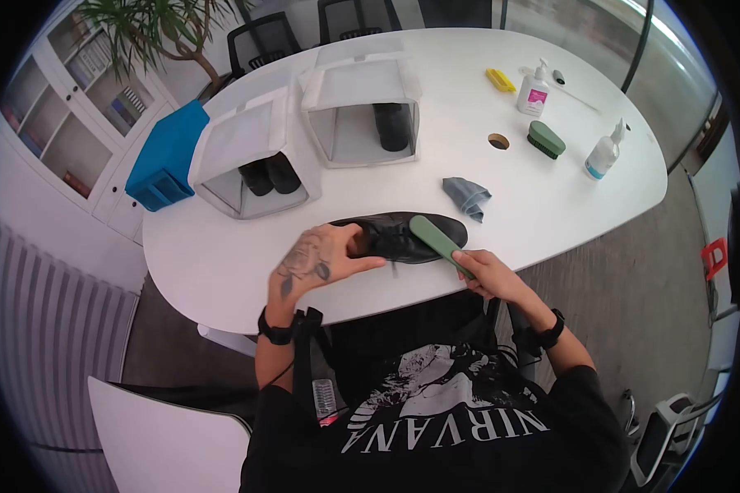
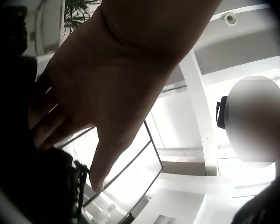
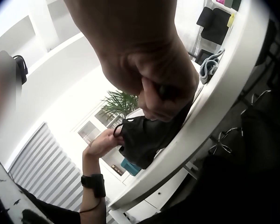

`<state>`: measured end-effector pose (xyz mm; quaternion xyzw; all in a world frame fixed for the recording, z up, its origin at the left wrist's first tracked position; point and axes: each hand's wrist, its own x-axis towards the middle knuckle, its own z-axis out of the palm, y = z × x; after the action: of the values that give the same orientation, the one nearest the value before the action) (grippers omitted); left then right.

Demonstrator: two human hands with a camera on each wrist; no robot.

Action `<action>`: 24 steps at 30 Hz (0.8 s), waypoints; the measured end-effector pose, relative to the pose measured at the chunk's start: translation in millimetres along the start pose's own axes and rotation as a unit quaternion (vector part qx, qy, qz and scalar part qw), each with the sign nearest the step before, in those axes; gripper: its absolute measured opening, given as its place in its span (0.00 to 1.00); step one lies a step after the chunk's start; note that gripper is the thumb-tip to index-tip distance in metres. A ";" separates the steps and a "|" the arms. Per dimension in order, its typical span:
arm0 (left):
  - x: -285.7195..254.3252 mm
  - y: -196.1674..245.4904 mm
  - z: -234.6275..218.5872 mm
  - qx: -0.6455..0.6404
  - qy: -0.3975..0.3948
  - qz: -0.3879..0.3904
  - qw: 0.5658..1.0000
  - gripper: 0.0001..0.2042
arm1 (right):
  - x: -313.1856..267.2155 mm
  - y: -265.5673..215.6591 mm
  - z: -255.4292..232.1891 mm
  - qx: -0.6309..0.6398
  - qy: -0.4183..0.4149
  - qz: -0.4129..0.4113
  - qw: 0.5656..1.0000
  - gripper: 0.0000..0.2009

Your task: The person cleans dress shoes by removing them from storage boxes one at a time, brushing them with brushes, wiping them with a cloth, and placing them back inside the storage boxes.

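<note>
- The left hand (image 1: 308, 259) holds the shoe (image 1: 390, 236) by its heel end, fingers curled at the opening and thumb stretched along the near side.
- The right hand (image 1: 489, 275) grasps a green tool (image 1: 434, 237) by its near end, fingers wrapped round it; the far end lies over the front of the shoe, though contact there cannot be told.
- The shoe is on the table (image 1: 370, 193), just right of the left hand and ahead-left of the right, its toe pointing rightward; it is black, with laces.
- Ahead of the right hand, just past the toe, lies a crumpled cloth (image 1: 466, 197).
- Farther ahead and to that hand's right sits a green brush (image 1: 545, 140), dark bristles down.
- A bottle (image 1: 603, 158) stands to the right of the brush; a pump bottle (image 1: 534, 94) and a yellow block (image 1: 500, 80) are beyond it.
- Ahead of the left hand stands a white box (image 1: 242, 135) with dark footwear (image 1: 284, 172) inside; a second box (image 1: 358, 82), farther off and rightward, also holds a dark item (image 1: 393, 127).
- A blue box (image 1: 166, 152) stands ahead-left of the left hand.
</note>
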<state>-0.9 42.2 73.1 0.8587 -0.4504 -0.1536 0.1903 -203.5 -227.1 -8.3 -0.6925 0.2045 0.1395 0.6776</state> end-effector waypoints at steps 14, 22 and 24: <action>39.2 -19.2 86.8 0.063 0.263 0.049 0.962 0.29 | 8.5 -5.6 -23.7 -0.258 0.191 -0.136 0.937 0.32; 53.0 -25.2 54.7 -0.015 0.170 0.106 0.980 0.18 | -1.0 -2.2 -26.9 -0.286 0.224 -0.154 0.919 0.29; 57.1 -17.8 25.9 -0.059 0.075 0.138 0.986 0.14 | -11.8 -4.2 -20.5 -0.249 0.146 -0.124 0.949 0.28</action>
<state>31.8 -0.8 36.7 0.7847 -0.5389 -0.0875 0.2935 -213.6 -246.5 1.8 -0.8721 0.1725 -0.0022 0.4579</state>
